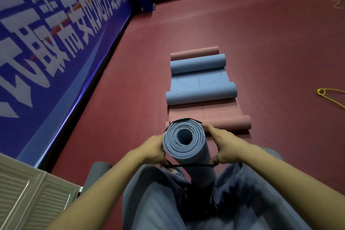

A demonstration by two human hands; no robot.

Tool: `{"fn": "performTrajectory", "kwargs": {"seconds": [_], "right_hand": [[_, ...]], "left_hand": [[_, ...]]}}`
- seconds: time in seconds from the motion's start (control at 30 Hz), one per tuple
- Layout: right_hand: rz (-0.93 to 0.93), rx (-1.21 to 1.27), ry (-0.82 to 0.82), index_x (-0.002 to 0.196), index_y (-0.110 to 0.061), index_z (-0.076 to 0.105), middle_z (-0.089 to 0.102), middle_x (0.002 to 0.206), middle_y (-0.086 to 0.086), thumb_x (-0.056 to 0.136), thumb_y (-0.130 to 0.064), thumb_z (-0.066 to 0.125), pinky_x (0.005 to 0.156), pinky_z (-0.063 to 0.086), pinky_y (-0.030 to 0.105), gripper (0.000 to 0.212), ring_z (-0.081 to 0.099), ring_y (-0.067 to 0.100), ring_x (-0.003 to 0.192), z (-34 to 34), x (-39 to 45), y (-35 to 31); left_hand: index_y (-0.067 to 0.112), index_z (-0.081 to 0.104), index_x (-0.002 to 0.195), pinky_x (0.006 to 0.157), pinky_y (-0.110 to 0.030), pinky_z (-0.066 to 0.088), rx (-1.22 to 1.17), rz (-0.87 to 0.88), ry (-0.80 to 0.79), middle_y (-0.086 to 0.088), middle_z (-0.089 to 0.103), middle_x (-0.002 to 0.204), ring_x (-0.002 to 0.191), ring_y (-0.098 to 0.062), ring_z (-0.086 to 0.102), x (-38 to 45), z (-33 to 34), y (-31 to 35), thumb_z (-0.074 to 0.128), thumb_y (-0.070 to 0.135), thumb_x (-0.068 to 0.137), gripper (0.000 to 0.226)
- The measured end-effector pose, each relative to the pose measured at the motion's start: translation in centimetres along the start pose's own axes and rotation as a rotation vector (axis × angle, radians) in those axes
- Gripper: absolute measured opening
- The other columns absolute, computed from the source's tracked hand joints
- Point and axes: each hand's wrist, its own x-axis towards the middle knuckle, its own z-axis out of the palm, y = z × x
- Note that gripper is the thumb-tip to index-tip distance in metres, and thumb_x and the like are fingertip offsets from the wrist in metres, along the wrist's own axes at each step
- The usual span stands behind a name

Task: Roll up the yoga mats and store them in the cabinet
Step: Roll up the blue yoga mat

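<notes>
1. A rolled blue mat (183,143) stands on end between the person's knees, its spiral end facing the camera; its lower part is hidden between the legs.
2. The left hand (155,148) grips the roll's left side, fingers curled around it and mostly hidden behind the mat.
3. The right hand (223,145) holds the right side, index finger laid along the top edge, thumb pinching a thin black strap (194,165).
4. The strap runs taut across the roll's near side between the two hands and loops over the top rim; how it is fastened is hard to make out.
5. Ahead on the red floor (280,61) lie a blue sheet (200,80) and a pink sheet (207,112), each curled at both ends; the blue one lies on the pink one and hides most of it.
6. A cabinet (28,192) with louvred doors shows at lower left, cut off by the frame.
7. A blue banner (56,33) lines the left wall; its white lettering is blurred.
8. A yellow cord (328,94) lies at the right edge, partly cut off.
</notes>
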Motion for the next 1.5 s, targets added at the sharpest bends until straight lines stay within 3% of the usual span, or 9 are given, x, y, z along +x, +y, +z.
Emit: {"fn": "performTrajectory", "kwargs": {"seconds": [0.2, 0.47, 0.6, 0.77, 0.9, 1.07, 1.2, 1.33, 1.5], "right_hand": [[-0.106, 0.26, -0.057, 0.149, -0.038, 0.017, 0.052, 0.144, -0.011, 0.046, -0.033, 0.098, 0.112, 0.042, 0.03, 0.131, 0.05, 0.005, 0.133, 0.3, 2.9, 1.6], [-0.087, 0.595, -0.115, 0.143, -0.037, 0.039, 0.049, 0.149, -0.014, 0.073, -0.024, 0.082, 0.111, 0.044, 0.047, 0.083, 0.047, 0.006, 0.137, 0.6, 3.4, 3.4], [0.018, 0.496, -0.058, 0.15, -0.041, 0.041, 0.049, 0.152, -0.009, 0.094, -0.017, 0.048, 0.086, 0.061, 0.039, 0.062, 0.065, 0.001, 0.106, -0.8, 4.2, 2.8], [0.154, 0.153, -0.112, 0.145, -0.004, 0.041, 0.041, 0.15, 0.015, 0.103, -0.02, 0.045, 0.079, 0.06, 0.053, 0.046, 0.07, 0.039, 0.101, -1.4, 6.0, 4.1], [0.236, 0.051, -0.252, 0.156, -0.03, 0.029, 0.061, 0.135, 0.009, 0.09, -0.023, 0.055, 0.082, 0.057, 0.036, 0.071, 0.068, 0.025, 0.1, 2.4, 4.4, 6.0], [0.36, -0.032, -0.193, 0.142, -0.029, 0.037, 0.065, 0.128, 0.003, 0.083, -0.029, 0.066, 0.088, 0.052, 0.034, 0.066, 0.066, 0.021, 0.108, 6.8, 5.5, 9.2], [0.43, 0.058, -0.219, 0.124, -0.019, 0.055, 0.067, 0.119, -0.002, 0.074, -0.033, 0.078, 0.083, 0.052, 0.031, 0.057, 0.065, 0.021, 0.106, 9.0, 7.7, 11.7], [0.415, 0.2, 0.025, 0.105, -0.017, 0.064, 0.068, 0.102, 0.007, 0.076, -0.018, 0.075, 0.081, 0.057, 0.044, 0.031, 0.064, 0.024, 0.093, 9.3, 8.4, 13.6], [0.404, 0.172, -0.15, 0.088, -0.026, 0.054, 0.058, 0.089, -0.008, 0.069, -0.015, 0.077, 0.07, 0.046, 0.025, 0.032, 0.057, 0.011, 0.088, 8.6, 7.7, 10.6]], "left_hand": [[0.042, 0.004, 0.158, 0.107, -0.017, 0.037, -0.129, 0.103, -0.069, 0.025, 0.042, 0.145, 0.131, 0.0, 0.042, 0.5, 0.6, -1.8, 0.098, 0.036, 0.054, 0.141], [0.059, 0.023, 0.143, 0.103, -0.031, 0.047, -0.081, 0.139, -0.147, 0.022, 0.059, 0.133, 0.121, -0.005, 0.058, 2.5, -2.5, -3.0, 0.093, 0.052, 0.048, 0.118], [0.055, 0.0, 0.15, 0.104, -0.034, 0.046, -0.04, 0.155, -0.229, 0.017, 0.056, 0.137, 0.122, -0.013, 0.057, 3.2, -2.6, -2.6, 0.096, 0.05, 0.05, 0.139], [0.044, -0.008, 0.158, 0.105, -0.029, 0.045, 0.017, 0.167, -0.26, 0.01, 0.057, 0.144, 0.126, -0.013, 0.055, 3.5, -1.6, -2.2, 0.093, 0.055, 0.053, 0.146], [0.031, 0.054, 0.137, 0.097, -0.032, 0.05, 0.186, 0.027, -0.234, 0.006, 0.061, 0.134, 0.12, -0.022, 0.059, 3.7, 4.0, -3.6, 0.083, 0.051, 0.063, 0.083], [0.02, 0.056, 0.079, 0.091, -0.043, 0.052, 0.007, -0.228, -0.197, 0.006, 0.052, 0.079, 0.089, -0.02, 0.052, 7.2, 9.3, -4.1, 0.069, 0.026, 0.094, 0.021], [0.022, 0.058, 0.088, 0.087, -0.023, 0.055, -0.108, -0.216, -0.181, 0.01, 0.052, 0.079, 0.093, -0.016, 0.057, 9.6, 13.1, -3.7, 0.063, 0.01, 0.099, 0.017], [0.042, 0.048, 0.128, 0.097, -0.047, 0.051, -0.302, -0.132, -0.086, -0.001, 0.058, 0.129, 0.119, -0.025, 0.056, 11.6, 15.8, -3.7, 0.064, 0.03, 0.074, 0.058], [0.047, 0.03, 0.145, 0.1, -0.04, 0.044, -0.337, -0.188, 0.039, 0.021, 0.039, 0.14, 0.125, -0.011, 0.044, 12.0, 16.3, -2.3, 0.076, 0.092, 0.028, 0.133]]}}
